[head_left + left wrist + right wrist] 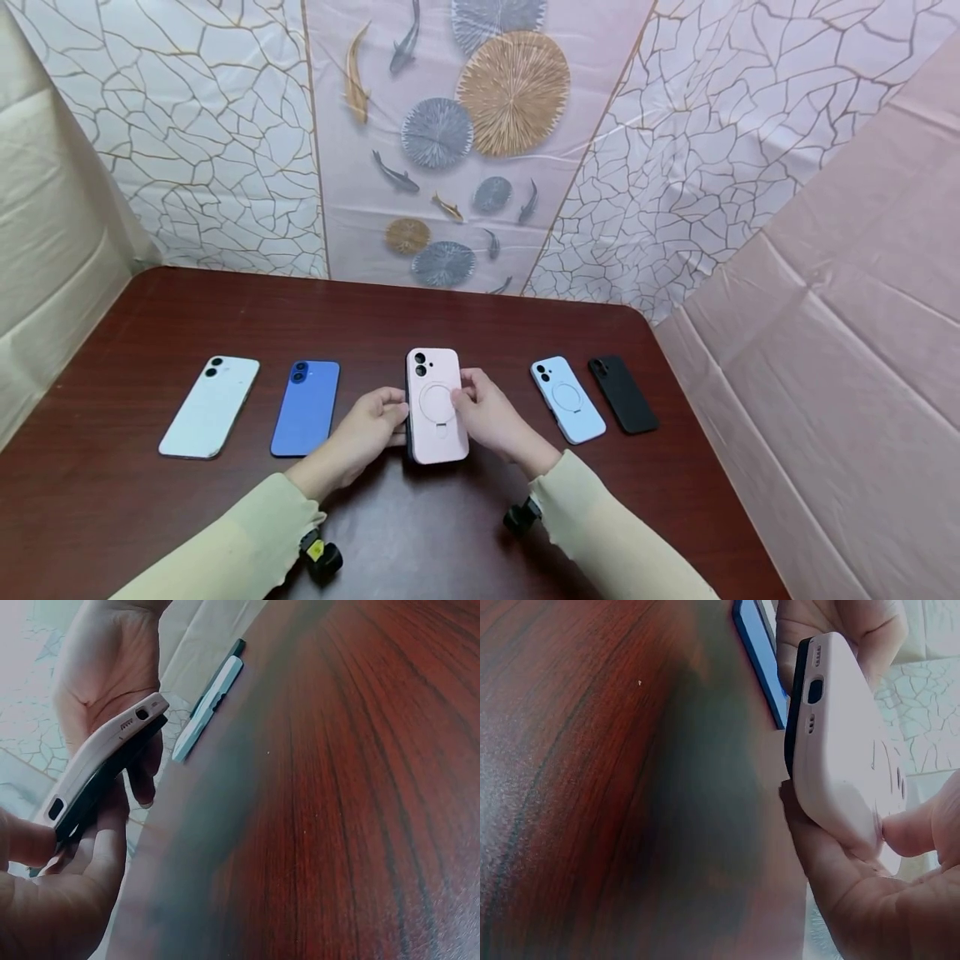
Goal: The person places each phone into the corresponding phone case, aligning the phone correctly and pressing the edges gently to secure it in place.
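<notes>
A pale pink phone case (438, 446) with a ring on its back is held above the table, tilted so its camera cutouts point away from me. Beneath it, a thin black slab (101, 780), perhaps a phone, runs along its underside in both wrist views; whether it is fully seated in the case I cannot tell. My left hand (369, 429) grips the left edge, thumb near the top and fingers underneath. On the opposite edge, my right hand (491, 417) pinches the case with the thumb on its back. The port cutout shows in the right wrist view.
To the left lie a white phone (213, 408) and a blue phone (306, 412). A light blue case (570, 408) with a ring and a black case or phone (626, 396) lie on the right. The dark red table (420, 533) meets patterned cloth walls.
</notes>
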The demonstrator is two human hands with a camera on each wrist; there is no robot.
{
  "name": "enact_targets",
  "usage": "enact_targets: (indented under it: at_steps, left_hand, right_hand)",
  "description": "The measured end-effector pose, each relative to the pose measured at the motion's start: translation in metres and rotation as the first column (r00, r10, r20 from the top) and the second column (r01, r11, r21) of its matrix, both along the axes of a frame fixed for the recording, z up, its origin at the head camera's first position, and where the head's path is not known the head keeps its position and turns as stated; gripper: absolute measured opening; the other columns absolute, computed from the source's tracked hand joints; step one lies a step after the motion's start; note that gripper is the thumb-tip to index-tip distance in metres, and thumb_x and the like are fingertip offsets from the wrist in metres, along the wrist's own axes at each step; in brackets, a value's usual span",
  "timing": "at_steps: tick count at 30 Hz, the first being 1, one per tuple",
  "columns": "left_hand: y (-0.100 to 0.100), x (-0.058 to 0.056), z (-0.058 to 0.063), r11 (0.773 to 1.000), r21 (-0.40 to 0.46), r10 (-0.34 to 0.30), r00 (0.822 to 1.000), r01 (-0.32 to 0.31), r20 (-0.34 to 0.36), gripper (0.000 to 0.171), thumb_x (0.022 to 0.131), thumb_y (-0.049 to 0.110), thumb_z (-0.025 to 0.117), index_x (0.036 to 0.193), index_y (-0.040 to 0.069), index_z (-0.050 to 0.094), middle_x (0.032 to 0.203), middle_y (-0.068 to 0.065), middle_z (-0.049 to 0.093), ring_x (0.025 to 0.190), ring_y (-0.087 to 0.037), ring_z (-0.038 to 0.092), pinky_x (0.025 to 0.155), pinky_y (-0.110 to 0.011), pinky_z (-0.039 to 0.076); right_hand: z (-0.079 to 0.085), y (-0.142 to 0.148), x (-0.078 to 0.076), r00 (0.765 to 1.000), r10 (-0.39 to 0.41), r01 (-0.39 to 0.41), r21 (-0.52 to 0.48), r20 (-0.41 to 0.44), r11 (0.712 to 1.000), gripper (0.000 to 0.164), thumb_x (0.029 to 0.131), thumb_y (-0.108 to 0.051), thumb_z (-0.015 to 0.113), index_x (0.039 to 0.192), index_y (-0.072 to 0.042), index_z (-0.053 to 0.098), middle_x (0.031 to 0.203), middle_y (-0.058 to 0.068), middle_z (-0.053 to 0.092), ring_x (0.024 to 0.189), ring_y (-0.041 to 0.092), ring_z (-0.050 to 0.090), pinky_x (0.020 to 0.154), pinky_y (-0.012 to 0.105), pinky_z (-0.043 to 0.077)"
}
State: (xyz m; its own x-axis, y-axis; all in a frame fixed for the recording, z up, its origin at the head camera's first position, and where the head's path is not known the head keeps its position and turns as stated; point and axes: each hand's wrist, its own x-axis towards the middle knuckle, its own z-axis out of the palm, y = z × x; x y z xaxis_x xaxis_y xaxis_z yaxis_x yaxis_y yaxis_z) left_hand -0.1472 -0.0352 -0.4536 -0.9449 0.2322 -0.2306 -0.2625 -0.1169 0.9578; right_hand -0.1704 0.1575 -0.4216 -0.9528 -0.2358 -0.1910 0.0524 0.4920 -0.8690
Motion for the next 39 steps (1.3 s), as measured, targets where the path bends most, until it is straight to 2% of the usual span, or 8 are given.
enact_targets:
  at_steps: [6,11,17,23,39]
  left_hand:
    - [-0.0025,0.0004,0.0018,1.000,0.022,-0.012,0.999,0.011,0.030,0.025,0.103,0.006,0.039,0.122,-0.009,0.046,0.109,-0.020,0.061,0.090,-0.022,0.064,0.078,-0.038,0.055]
    - [-0.0034,-0.0001,0.0012,1.000,0.006,-0.016,0.999,0.016,0.039,0.030,0.104,0.018,0.045,0.120,-0.008,0.049,0.106,-0.018,0.063,0.088,-0.021,0.065,0.076,-0.038,0.055]
    - [-0.0025,-0.0010,-0.0035,1.000,0.002,-0.007,1.000,0.007,0.026,0.030,0.099,0.015,0.056,0.118,-0.006,0.049,0.102,-0.018,0.068,0.089,-0.023,0.067,0.075,-0.039,0.056]
    - [-0.0030,-0.0008,-0.0033,0.999,-0.032,0.026,1.000,-0.026,0.002,0.030,0.098,0.014,0.058,0.118,-0.006,0.052,0.103,-0.017,0.067,0.089,-0.023,0.067,0.075,-0.039,0.056]
    - [-0.0011,-0.0012,-0.0049,0.999,-0.053,0.001,1.000,-0.002,-0.027,0.038,0.093,0.014,0.066,0.120,-0.009,0.053,0.103,-0.018,0.069,0.088,-0.023,0.068,0.075,-0.036,0.056]
  right_hand:
    - [-0.0022,-0.0002,-0.0005,1.000,0.028,-0.028,0.061,-0.005,0.998,0.036,0.103,-0.020,0.045,0.131,0.001,0.050,0.101,0.008,0.065,0.087,0.017,0.062,0.074,0.033,0.052]
    - [-0.0061,-0.0006,0.0002,0.999,0.037,-0.037,0.011,-0.006,0.999,0.035,0.102,-0.018,0.046,0.130,0.003,0.049,0.102,0.011,0.067,0.086,0.018,0.063,0.071,0.032,0.053]
    - [-0.0070,-0.0023,0.0007,0.998,0.018,-0.012,-0.103,0.057,0.995,0.036,0.104,-0.019,0.042,0.133,0.001,0.047,0.108,0.014,0.064,0.087,0.022,0.066,0.065,0.038,0.057]
    - [-0.0061,-0.0028,0.0000,0.997,-0.030,0.043,-0.168,0.078,0.985,0.035,0.105,-0.019,0.038,0.133,-0.002,0.050,0.101,0.015,0.064,0.081,0.030,0.066,0.065,0.043,0.056]
    - [-0.0084,-0.0008,0.0001,0.990,-0.068,0.094,-0.225,0.122,0.970,0.031,0.105,-0.018,0.043,0.128,0.000,0.054,0.098,0.013,0.066,0.078,0.028,0.067,0.067,0.043,0.057]
